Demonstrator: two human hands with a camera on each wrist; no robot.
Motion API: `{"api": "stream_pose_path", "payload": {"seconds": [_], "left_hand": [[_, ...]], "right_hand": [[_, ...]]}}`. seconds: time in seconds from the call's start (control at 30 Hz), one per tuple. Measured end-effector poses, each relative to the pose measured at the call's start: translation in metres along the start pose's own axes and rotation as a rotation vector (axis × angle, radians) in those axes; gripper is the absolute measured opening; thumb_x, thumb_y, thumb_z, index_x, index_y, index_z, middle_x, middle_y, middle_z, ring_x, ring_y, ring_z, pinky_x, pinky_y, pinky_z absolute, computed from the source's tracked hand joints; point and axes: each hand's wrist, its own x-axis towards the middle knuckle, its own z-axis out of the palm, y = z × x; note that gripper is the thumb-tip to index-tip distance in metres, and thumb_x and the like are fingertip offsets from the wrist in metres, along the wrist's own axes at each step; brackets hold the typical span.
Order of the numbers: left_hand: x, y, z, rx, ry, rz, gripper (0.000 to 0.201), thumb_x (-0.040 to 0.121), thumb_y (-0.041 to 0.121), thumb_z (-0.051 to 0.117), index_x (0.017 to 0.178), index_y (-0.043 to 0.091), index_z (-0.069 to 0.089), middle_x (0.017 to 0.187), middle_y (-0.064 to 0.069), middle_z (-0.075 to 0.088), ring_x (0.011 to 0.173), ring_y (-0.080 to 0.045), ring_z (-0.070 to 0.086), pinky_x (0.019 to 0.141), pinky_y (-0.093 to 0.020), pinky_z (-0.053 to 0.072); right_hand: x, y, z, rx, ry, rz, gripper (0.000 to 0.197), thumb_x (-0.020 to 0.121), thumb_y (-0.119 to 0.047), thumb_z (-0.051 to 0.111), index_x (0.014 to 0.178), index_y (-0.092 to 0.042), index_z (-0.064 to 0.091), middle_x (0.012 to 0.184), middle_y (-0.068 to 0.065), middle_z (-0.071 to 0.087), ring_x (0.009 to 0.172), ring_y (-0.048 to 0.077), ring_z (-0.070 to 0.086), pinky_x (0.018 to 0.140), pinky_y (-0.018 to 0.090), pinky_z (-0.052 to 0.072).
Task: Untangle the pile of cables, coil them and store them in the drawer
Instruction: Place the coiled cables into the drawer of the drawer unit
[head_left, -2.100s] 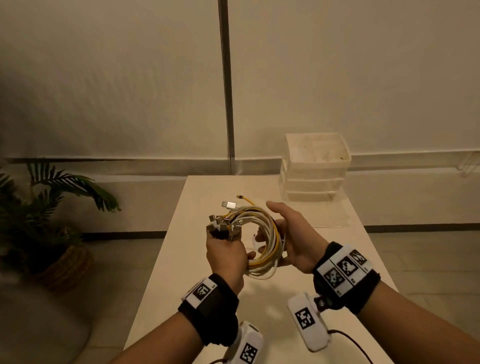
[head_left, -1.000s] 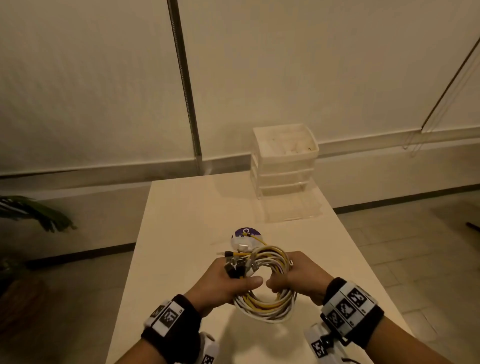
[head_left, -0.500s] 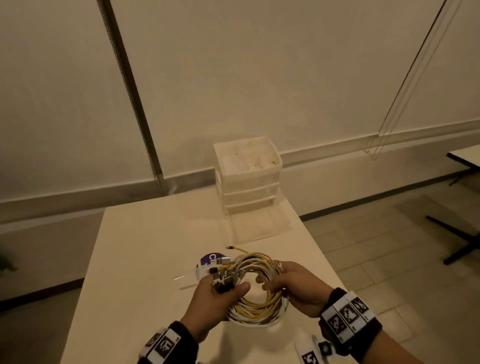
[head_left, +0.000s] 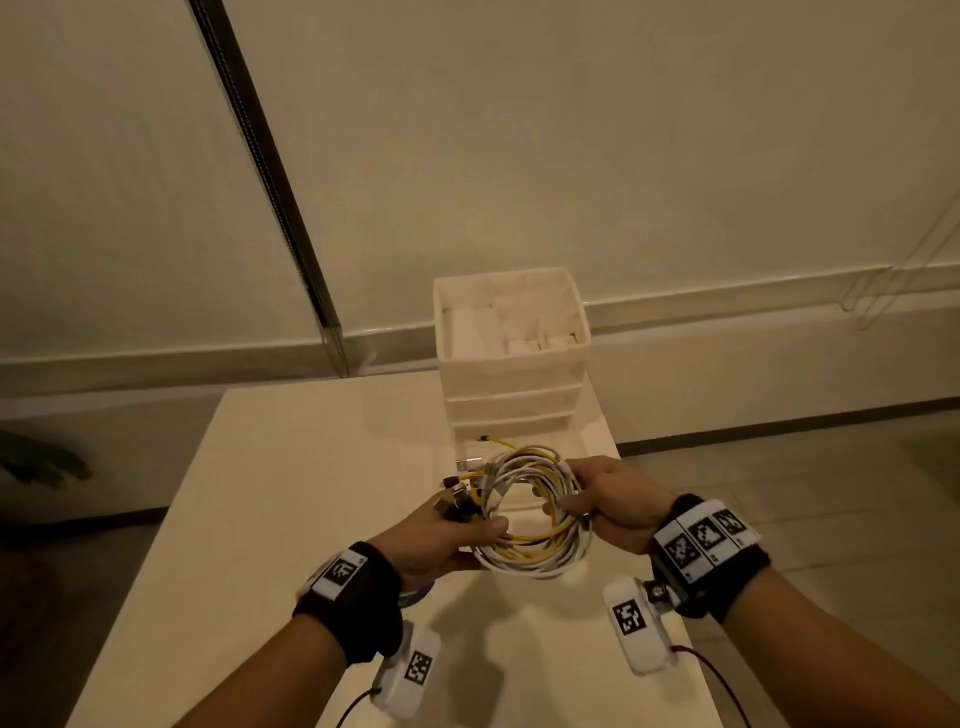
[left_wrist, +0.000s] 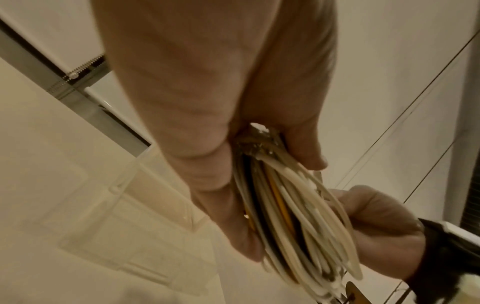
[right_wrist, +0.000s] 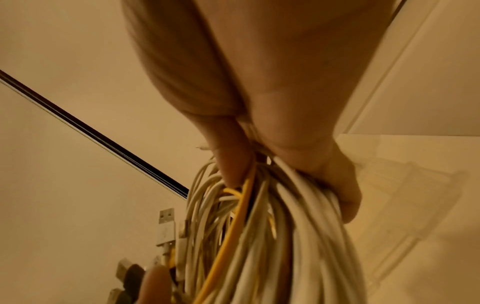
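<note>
I see the coil of white and yellow cables (head_left: 530, 512) held above the white table (head_left: 291, 499), just in front of the white drawer unit (head_left: 511, 374). My left hand (head_left: 447, 540) pinches its near-left side by the plugs; my right hand (head_left: 615, 501) grips the opposite side, fingers curled round the strands.

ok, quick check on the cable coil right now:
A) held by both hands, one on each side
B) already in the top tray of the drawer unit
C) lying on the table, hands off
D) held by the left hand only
A: the left hand grips the plug side of the cable coil and the right hand grips the opposite side, in front of the drawer unit.
</note>
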Motion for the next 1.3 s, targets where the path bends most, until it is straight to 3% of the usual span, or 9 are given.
{"api": "stream_pose_path", "payload": {"seconds": [0.13,0.3,0.4,0.5,0.67,0.83,1.07,1.2,1.3], "left_hand": [[0.005,0.003,0.001,0.101,-0.03,0.038,0.041,0.08,0.004,0.073,0.116,0.014,0.056,0.1,-0.008,0.065,0.093,-0.021,0.068,0.082,-0.042,0.056],[0.018,-0.001,-0.008,0.244,0.019,0.151,0.124,0.076,-0.006,0.077,0.14,0.061,-0.005,0.112,0.009,0.07,0.094,-0.022,0.068,0.067,-0.034,0.057],[0.035,-0.003,-0.009,0.236,0.066,0.126,0.113,0.077,0.002,0.079,0.144,0.058,0.008,0.122,0.001,0.067,0.102,-0.03,0.068,0.069,-0.038,0.059],[0.062,-0.001,-0.011,0.124,0.154,0.034,0.053,0.084,0.014,0.074,0.132,0.023,0.054,0.105,-0.01,0.072,0.089,-0.028,0.07,0.073,-0.045,0.057],[0.111,-0.002,-0.029,-0.063,0.252,-0.229,0.026,0.092,0.022,0.065,0.112,0.006,0.065,0.091,-0.013,0.071,0.08,-0.027,0.07,0.069,-0.043,0.06],[0.15,-0.017,-0.05,-0.134,0.345,-0.284,0.028,0.092,0.01,0.063,0.119,0.009,0.062,0.104,-0.017,0.073,0.09,-0.032,0.071,0.071,-0.05,0.059],[0.185,-0.032,-0.064,-0.18,0.466,-0.314,0.026,0.087,0.013,0.071,0.112,0.009,0.065,0.1,-0.018,0.074,0.084,-0.033,0.073,0.064,-0.049,0.06],[0.207,-0.046,-0.066,-0.071,0.64,-0.256,0.059,0.064,0.037,0.087,0.109,0.01,0.06,0.1,-0.017,0.072,0.081,-0.036,0.073,0.061,-0.055,0.059],[0.21,-0.057,-0.065,0.294,0.806,-0.117,0.064,0.066,0.047,0.084,0.113,0.013,0.055,0.105,-0.002,0.068,0.096,-0.026,0.067,0.079,-0.036,0.054]], "right_hand": [[0.01,0.001,-0.011,-0.029,-0.014,0.005,0.043,0.072,0.02,0.044,0.113,0.016,0.053,0.094,0.023,0.054,0.081,0.03,0.053,0.077,0.039,0.045],[0.007,0.0,-0.01,-0.13,-0.119,-0.044,0.045,0.06,0.011,0.046,0.101,0.004,0.063,0.077,0.001,0.066,0.071,0.009,0.061,0.064,0.022,0.048],[0.02,-0.002,-0.018,-0.168,-0.05,-0.001,0.031,0.064,0.015,0.048,0.089,0.003,0.062,0.079,0.013,0.06,0.075,0.021,0.058,0.069,0.031,0.046],[0.052,-0.005,-0.039,-0.237,0.032,0.109,0.03,0.079,0.021,0.043,0.093,0.005,0.064,0.087,0.02,0.06,0.078,0.03,0.058,0.068,0.035,0.049],[0.124,-0.008,-0.054,-0.573,0.071,0.318,0.033,0.083,0.001,0.058,0.115,0.006,0.061,0.096,0.016,0.06,0.082,0.026,0.06,0.091,0.043,0.052],[0.18,0.005,-0.063,-0.849,0.114,0.331,0.042,0.088,-0.011,0.058,0.128,0.001,0.054,0.13,0.019,0.058,0.12,0.032,0.055,0.097,0.032,0.045],[0.215,0.036,-0.077,-0.809,0.147,0.389,0.034,0.089,-0.009,0.054,0.119,0.005,0.057,0.102,0.012,0.056,0.101,0.03,0.06,0.082,0.032,0.048],[0.223,0.047,-0.074,-0.831,0.25,0.377,0.029,0.088,-0.01,0.053,0.113,0.005,0.059,0.116,0.024,0.063,0.107,0.037,0.06,0.079,0.032,0.046],[0.217,0.053,-0.059,-1.037,0.319,0.235,0.036,0.091,-0.006,0.046,0.127,-0.001,0.047,0.131,0.02,0.049,0.118,0.036,0.051,0.094,0.036,0.042]]}}
